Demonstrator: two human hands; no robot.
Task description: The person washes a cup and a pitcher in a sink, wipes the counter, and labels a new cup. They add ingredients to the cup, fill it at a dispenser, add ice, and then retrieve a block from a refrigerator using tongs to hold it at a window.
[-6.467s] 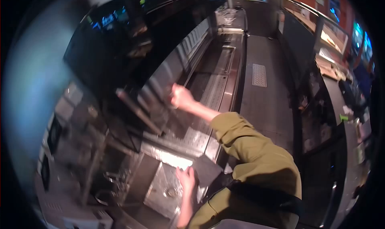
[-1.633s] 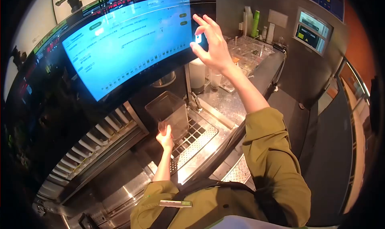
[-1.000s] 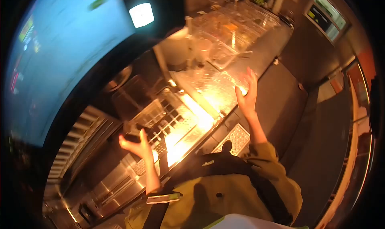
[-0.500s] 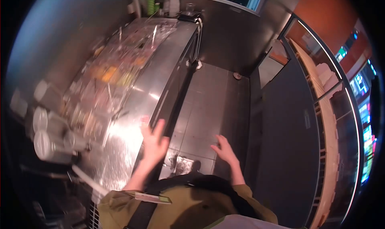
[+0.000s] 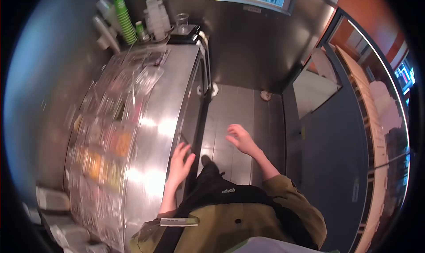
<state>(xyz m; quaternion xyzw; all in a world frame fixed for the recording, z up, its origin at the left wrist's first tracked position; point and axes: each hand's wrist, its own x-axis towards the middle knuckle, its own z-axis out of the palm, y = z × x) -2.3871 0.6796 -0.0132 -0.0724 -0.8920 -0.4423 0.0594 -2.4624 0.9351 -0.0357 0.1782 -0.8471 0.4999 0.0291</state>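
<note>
Left hand (image 5: pixel 179 166): released, fingers spread, nothing seen in it; just beside the front edge of the steel counter (image 5: pixel 170 91), contact not certain. At 1.6 s earlier, this hand grips a clear bin over a drip grid; bin, grid and blue touchscreen are now all out of view.

Right hand (image 5: pixel 242 140): fingers loosely curled, no object visible; above the tiled floor (image 5: pixel 226 120), well apart from the counter. Earlier raised at the touchscreen, now lowered in front of the body, with the left hand near it.

Steel counter: along the left of the view, its bare strip shining beside the hands. Carries clear plastic containers (image 5: pixel 95 135), set in rows, one with orange contents (image 5: pixel 94 164); seen more sharply than half a second ago.

Far end of counter: stack of green cups (image 5: pixel 125 23), leaning; stack of white cups or lids (image 5: pixel 156 20); one clear cup (image 5: pixel 182 23), upright on a black flat device (image 5: pixel 185 37). All appear nearer than in the preceding frame.

Lower left: pale canister (image 5: pixel 53 199), shifted down toward the corner of the view.

Floor: one dark shoe (image 5: pixel 206 160), newly visible below the hands
</note>
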